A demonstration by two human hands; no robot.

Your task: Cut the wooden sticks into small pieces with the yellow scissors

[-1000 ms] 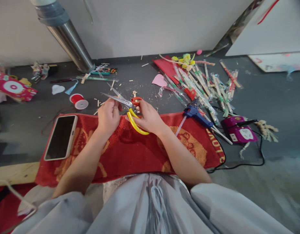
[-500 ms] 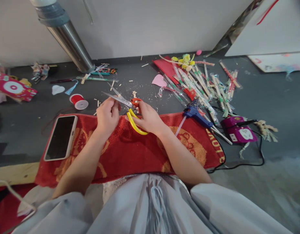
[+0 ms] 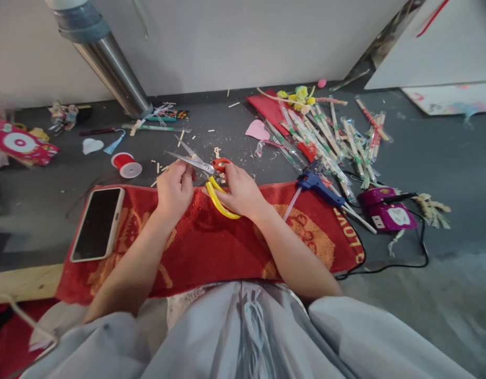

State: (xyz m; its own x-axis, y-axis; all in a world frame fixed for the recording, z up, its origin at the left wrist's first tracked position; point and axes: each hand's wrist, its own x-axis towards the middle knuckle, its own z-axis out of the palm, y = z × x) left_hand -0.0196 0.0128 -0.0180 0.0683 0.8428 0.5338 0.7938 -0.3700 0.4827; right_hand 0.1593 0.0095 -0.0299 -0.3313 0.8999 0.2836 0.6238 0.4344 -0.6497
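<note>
Barely any change from a second ago: right hand (image 3: 239, 192) clamped on scissors (image 3: 205, 173), blades apart above the towel (image 3: 211, 247); left hand (image 3: 174, 189) pinches something tiny.

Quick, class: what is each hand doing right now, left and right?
Left hand: closed on something small at the scissors blades; what it is cannot be told.
Right hand: holding the scissors by their handles.

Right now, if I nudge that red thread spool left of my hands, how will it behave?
The red thread spool probably rolls or skids easily: it is round with a flat white rim and sits on the smooth dark floor. It looks small and likely light. It lies tilted, so a push may send it curving, and thread might unwind.
</note>
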